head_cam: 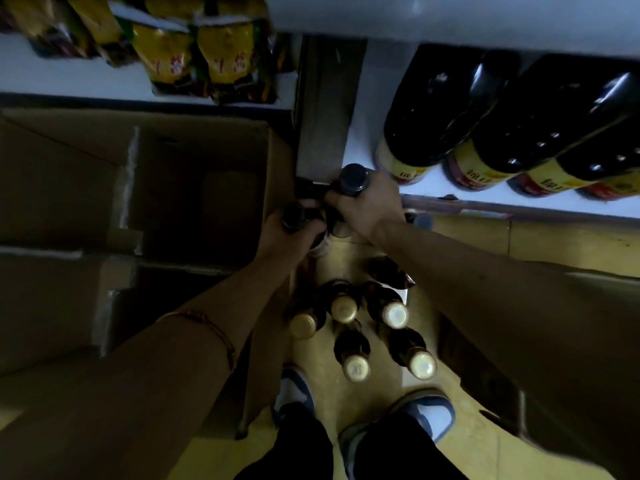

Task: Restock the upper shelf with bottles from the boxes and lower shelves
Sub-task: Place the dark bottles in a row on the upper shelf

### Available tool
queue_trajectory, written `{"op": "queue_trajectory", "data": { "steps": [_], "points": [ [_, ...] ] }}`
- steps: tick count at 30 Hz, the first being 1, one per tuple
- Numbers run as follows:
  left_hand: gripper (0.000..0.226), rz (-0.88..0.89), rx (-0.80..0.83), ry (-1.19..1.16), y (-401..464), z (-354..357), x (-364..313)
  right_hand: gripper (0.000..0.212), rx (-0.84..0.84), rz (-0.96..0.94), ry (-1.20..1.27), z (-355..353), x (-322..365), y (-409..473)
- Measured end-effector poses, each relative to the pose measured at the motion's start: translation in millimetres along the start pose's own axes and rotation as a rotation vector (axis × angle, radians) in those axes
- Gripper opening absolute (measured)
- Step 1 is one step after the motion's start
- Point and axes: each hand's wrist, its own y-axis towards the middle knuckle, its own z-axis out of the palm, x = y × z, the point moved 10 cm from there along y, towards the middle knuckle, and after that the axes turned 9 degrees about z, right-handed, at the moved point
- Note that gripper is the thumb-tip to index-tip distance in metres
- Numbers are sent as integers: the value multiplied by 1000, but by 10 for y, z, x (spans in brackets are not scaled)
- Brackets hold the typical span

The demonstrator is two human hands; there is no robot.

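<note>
While both arms reach down toward the corner of the shelving, the right hand (365,209) has its grip closed around the neck of a dark bottle (353,180), whose dark cap faces the camera so that its long axis runs upright, away from the lens toward the floor. Just left and nearer, the left hand (289,233) has its grip wrapped round a second dark-capped bottle (294,218), also held upright with the cap up; the two hands are almost touching, and more dark glass shows between them, too dim to tell apart. Nearer the person, five gold-capped bottles (356,327) stand upright on the yellow floor (485,455), in a row of three with two more closer in, and a dark packet (389,271) lies just beyond them. Two feet in pale shoes (429,414) stand at the near edge. To the left sits an open cardboard box (138,188), its inside in shadow. Far right, large dark bottles (519,133) lie on a white lower shelf (363,150), bases toward the aisle, with yellow and red labels whose characters are too blurred to read. Far left, yellow snack bags (194,53) with red characters, also unreadable, stand on another white shelf (69,77). A thin cord bracelet (207,323) circles the left forearm.
</note>
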Motion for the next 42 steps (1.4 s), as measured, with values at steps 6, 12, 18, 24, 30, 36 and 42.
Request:
{"op": "queue_trajectory", "data": {
  "steps": [6,12,18,24,30,36,42],
  "points": [
    [19,65,41,72,-436,-270,-1085,34,26,-64,-68,-742,694,-607],
    [27,186,96,36,-1114,-497,-2601,27,62,-82,-76,-1702,1434,-1433],
    [23,409,213,24,-1785,-597,-4093,16,86,-99,133,-2651,2107,-2365],
    [7,697,324,92,-2368,-710,-5160,12,-90,-234,218,-3484,2690,-3265],
    [10,878,442,97,-2949,-763,-6146,24,-388,-275,311,-4491,3216,-4256],
    [9,1034,519,-7,-3612,-756,-7155,23,-639,-350,293,-5284,3685,-5193],
    [21,1198,712,-131,-4346,-561,-7974,21,-851,-390,309,-5920,3809,-6008]
  ]
}}
